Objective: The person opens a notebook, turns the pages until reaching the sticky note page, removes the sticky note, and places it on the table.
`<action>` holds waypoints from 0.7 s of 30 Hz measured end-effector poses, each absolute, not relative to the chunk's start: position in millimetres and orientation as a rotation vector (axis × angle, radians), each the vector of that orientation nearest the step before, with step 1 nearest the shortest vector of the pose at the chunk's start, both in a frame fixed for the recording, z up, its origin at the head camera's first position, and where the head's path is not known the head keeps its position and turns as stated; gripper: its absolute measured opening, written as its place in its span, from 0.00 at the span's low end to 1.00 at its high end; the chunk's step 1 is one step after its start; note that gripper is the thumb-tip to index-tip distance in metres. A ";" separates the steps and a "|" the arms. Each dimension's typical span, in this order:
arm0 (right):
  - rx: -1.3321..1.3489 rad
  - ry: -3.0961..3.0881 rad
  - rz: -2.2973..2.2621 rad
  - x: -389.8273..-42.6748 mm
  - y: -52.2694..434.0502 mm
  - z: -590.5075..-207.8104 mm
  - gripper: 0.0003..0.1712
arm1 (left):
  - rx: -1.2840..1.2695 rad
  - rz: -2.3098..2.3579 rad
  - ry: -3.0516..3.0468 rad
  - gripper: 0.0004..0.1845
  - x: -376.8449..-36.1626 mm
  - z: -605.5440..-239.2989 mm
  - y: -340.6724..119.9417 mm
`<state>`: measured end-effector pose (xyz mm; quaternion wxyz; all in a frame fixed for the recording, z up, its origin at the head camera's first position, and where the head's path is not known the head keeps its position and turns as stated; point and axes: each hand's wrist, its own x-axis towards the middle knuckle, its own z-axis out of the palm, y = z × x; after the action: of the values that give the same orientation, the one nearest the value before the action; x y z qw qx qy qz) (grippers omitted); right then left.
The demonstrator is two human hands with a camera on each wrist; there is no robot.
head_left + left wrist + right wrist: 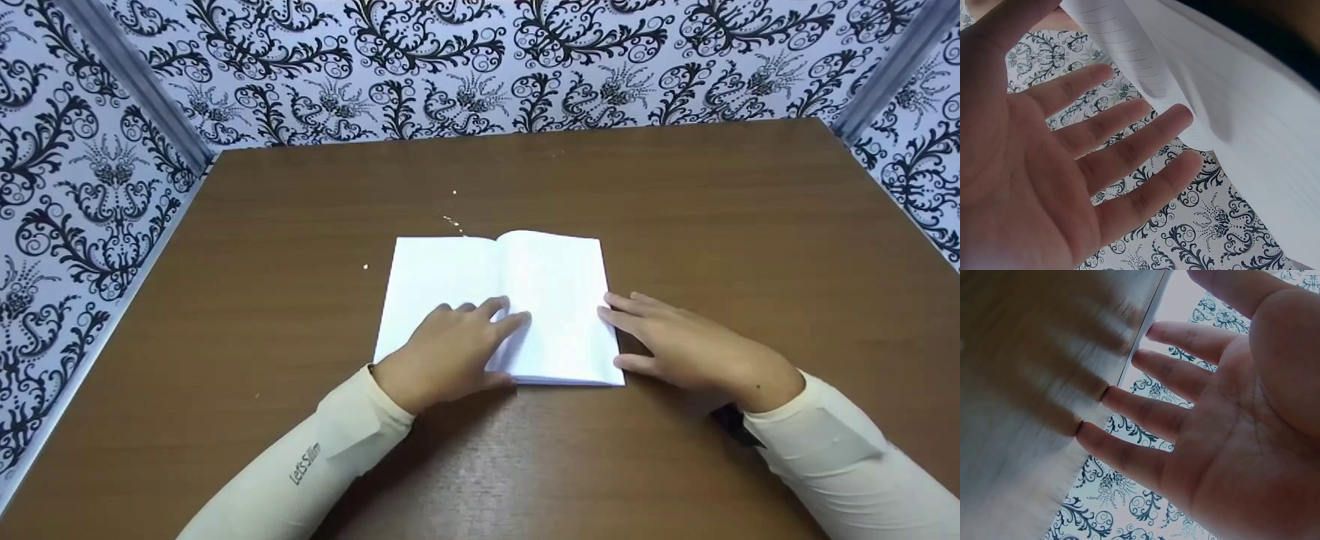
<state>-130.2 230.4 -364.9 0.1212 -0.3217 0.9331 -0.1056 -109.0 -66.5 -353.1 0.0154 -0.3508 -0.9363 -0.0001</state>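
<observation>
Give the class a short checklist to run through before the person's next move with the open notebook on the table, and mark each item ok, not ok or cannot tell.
1. Notebook lies open on the brown table: ok.
2. Left hand rests flat on the pages near the middle fold, fingers straight: ok.
3. Right hand touches the notebook's right edge with straight fingers: ok.
4. Pages lie flat: not ok; the right-hand pages bulge upward near the fold.
5. Pages are ruled: ok, faint lines show in the left wrist view.
6. Anything written on the pages: cannot tell.
</observation>
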 end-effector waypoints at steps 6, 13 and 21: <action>-0.946 2.724 -0.311 -130.1 230.9 -363.9 0.36 | -1.187 -0.047 -2.842 0.36 -110.1 -351.4 -63.3; -0.938 2.719 -0.312 -129.6 231.7 -363.7 0.37 | -1.312 -0.088 -2.741 0.34 -110.1 -350.7 -61.0; -0.940 2.720 -0.301 -131.1 230.9 -364.5 0.36 | -1.392 -0.123 -2.631 0.32 -109.0 -349.1 -62.0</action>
<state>-131.1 230.9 -364.5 0.1239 -0.3223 0.9328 -0.1034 -109.0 -62.0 -349.1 0.0813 -0.4658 -0.8802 -0.0412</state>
